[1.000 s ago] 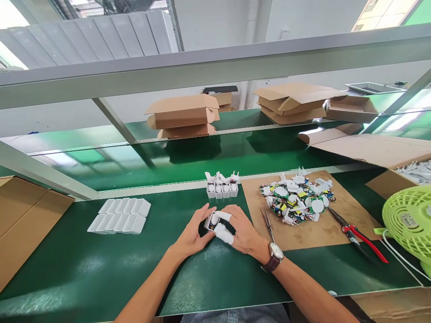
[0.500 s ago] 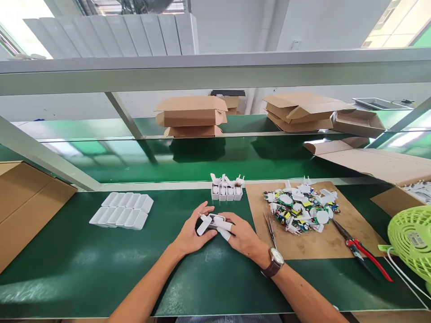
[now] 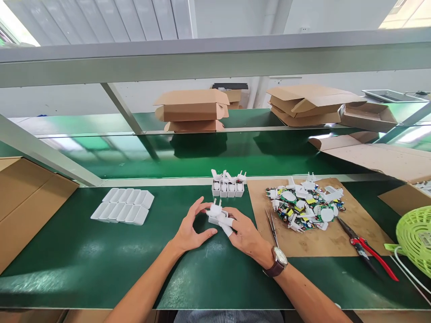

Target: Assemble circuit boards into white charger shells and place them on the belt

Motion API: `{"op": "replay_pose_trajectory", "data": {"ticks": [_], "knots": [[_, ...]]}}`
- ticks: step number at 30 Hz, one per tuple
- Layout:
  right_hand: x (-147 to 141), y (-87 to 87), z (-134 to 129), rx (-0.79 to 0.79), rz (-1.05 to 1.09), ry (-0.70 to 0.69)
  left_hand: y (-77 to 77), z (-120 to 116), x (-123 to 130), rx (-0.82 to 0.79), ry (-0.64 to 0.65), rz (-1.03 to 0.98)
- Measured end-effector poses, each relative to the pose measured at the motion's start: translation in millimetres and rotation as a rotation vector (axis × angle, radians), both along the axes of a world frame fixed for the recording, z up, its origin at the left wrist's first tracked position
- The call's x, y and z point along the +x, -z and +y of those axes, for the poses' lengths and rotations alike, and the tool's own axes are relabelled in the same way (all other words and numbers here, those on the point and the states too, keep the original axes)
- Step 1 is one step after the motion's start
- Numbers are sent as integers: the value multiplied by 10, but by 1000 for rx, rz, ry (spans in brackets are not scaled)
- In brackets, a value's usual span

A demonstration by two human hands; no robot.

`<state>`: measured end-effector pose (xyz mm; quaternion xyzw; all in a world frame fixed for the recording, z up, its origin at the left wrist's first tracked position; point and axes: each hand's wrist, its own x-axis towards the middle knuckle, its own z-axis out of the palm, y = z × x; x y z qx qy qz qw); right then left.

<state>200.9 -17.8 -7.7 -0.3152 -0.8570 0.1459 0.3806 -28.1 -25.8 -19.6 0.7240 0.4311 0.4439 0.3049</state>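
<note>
Worker's right grip [image 3: 247, 231] pinches a white plug unit [image 3: 214, 211] between white-wrapped digits, prongs up, over the tabletop [image 3: 84, 260]. Left grip [image 3: 188, 229] parted, thumb and fingers spread, fingertips just beside the unit; contact unclear. Beyond both grips: row of four white housings [image 3: 228, 189]. Well left of left grip: white cases [image 3: 123, 207]. Right of right grip: tweezers [image 3: 271, 226], heaped circuit boards [image 3: 306, 204] on brown sheet [image 3: 313, 246], then red-handled pliers [image 3: 362, 244].
</note>
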Motion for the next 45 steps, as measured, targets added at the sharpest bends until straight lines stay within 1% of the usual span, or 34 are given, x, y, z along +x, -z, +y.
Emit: {"op": "replay_pose_trajectory", "data": {"ticks": [3, 6, 9, 11, 13, 16, 18, 21, 24, 27, 29, 32, 34, 36, 38, 40, 42, 43, 45], "knots": [[2, 35, 11, -8, -107, -26, -38, 0, 3, 4, 20, 8], [-12, 94, 15, -29, -86, 0, -64, 9, 20, 30, 6, 57], [-27, 137, 1, -19, -59, 48, -86, 26, 36, 105, -9, 103], [-35, 148, -12, 7, -80, 51, -103, 38, 46, 162, -11, 101], [-44, 143, -23, 18, -102, 53, -119, 47, 56, 185, -8, 95], [-62, 112, -34, -4, -118, 70, -133, 45, 67, 149, -17, 108], [-76, 91, -36, -9, -155, 63, -133, 37, 67, 112, -29, 117], [-92, 72, -34, -28, -189, 44, -125, 26, 63, 97, -28, 130], [-89, 70, -29, -115, -93, 52, -117, 21, 61, 102, -28, 133], [-72, 77, -30, -190, 24, 93, -111, 16, 58, 86, -29, 129], [-60, 81, -30, -176, 30, 82, -106, 15, 53, 65, -24, 129], [-53, 82, -20, -108, -15, 12, -82, 21, 45, 33, -20, 120], [-63, 85, -6, -114, 4, 1, -50, 32, 42, 19, -17, 105], [-86, 91, 10, -189, 76, 8, -13, 43, 42, 12, -29, 85], [-120, 92, 22, -351, 243, 25, 17, 47, 48, 28, -47, 68], [-155, 79, 24, -608, 458, 7, 29, 37, 63, 82, -45, 66], [-185, 48, 13, -886, 627, -66, 20, 16, 88, 178, -29, 81], [-198, 29, 4, -1001, 674, -115, 9, 4, 104, 231, -23, 93], [-218, -7, -14, -1143, 731, -195, -20, -17, 135, 326, -20, 113]]}}
